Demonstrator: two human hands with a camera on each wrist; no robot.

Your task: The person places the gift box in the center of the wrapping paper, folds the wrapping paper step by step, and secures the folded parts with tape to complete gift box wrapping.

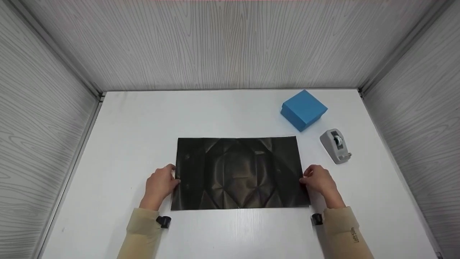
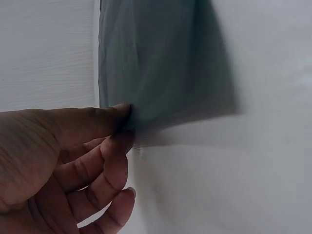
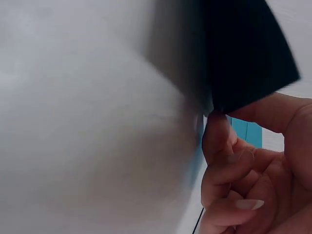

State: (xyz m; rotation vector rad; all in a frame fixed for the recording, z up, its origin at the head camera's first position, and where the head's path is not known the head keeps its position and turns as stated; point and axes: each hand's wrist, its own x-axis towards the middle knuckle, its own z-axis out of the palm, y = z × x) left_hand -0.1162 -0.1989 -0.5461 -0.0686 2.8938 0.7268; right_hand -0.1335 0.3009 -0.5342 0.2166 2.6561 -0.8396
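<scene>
A dark, shiny sheet of paper [image 1: 239, 172] with a pattern of fold creases spreads between both hands in the head view. My left hand [image 1: 161, 183] pinches its left edge between thumb and fingers. At the opposite side, my right hand [image 1: 319, 181] pinches the right edge. The left wrist view shows the thumb laid over the sheet's edge [image 2: 165, 63], with the other fingers curled beneath. In the right wrist view a corner of the dark sheet [image 3: 248, 53] sticks out above the thumb and index finger.
On the white table [image 1: 161, 115], a blue box [image 1: 304, 109] stands at the back right. In front of it is a grey tape dispenser [image 1: 335, 146], beyond the right hand. Wood-grain panels [image 1: 230, 46] enclose the back and both sides.
</scene>
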